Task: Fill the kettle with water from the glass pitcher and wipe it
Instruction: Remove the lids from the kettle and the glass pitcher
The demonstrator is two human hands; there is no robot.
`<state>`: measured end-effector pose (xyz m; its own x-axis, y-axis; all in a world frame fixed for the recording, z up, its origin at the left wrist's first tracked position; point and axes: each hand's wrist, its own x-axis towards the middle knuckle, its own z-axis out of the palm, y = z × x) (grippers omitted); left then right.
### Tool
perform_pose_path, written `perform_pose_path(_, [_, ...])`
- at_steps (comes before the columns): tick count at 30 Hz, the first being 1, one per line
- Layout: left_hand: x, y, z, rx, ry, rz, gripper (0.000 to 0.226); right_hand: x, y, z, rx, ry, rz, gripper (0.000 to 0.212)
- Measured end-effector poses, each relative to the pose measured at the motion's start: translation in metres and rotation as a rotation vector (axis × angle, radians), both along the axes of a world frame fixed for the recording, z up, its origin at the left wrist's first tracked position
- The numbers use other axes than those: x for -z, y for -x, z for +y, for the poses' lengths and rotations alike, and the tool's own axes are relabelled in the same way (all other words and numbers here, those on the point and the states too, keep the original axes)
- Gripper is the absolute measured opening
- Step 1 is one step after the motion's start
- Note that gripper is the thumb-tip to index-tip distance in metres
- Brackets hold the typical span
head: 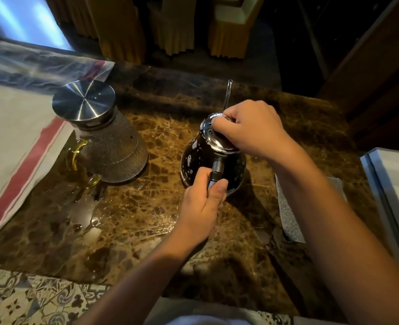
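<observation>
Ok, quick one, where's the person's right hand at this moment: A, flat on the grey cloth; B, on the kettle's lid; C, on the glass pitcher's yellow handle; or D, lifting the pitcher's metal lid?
B: the right hand sits on top of the kettle, fingers curled on its lid, while the left hand grips the kettle's handle; the glass pitcher stands untouched.

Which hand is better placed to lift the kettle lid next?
Right. The right hand already pinches the top of the lid, while the left hand grips the handle, steadying the kettle on the counter.
</observation>
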<state>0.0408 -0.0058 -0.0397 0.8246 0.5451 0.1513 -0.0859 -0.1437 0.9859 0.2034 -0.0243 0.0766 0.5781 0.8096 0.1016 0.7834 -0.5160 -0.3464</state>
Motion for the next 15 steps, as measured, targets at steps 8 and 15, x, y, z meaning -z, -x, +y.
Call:
perform_pose_path(8, [-0.003,0.003,0.012,0.096,-0.021,-0.067,0.072,-0.003,0.010,0.003,0.089,-0.022,0.001,0.051])
perform_pose_path(15, [0.001,0.003,0.027,0.128,-0.018,-0.061,0.045,-0.009,0.008,-0.025,0.415,-0.635,0.841,0.040])
